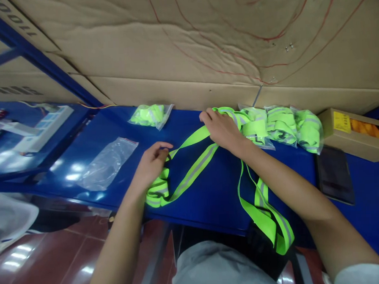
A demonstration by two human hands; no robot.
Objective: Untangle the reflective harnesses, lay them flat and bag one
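Note:
A fluorescent yellow-green reflective strap (195, 169) with a grey stripe runs between my two hands above the blue table. My left hand (152, 165) is closed on the strap, with a gathered bundle of its folds under the palm near the table's front edge. Farther right and back, my right hand (222, 129) grips the strap from above; its fingertips are partly hidden. More of the strap bunches beyond that hand, and loose loops (268, 222) drop over the front edge below my right forearm. An empty clear plastic bag (109, 163) lies flat to the left.
Bagged straps stand at the back: one bag (150, 115) on the left and several right of my right hand, including this bag (308, 129). A cardboard box (357, 133) and a dark tablet (334, 174) lie at right. A cardboard wall (171, 45) rises behind; a power strip (44, 128) is at left.

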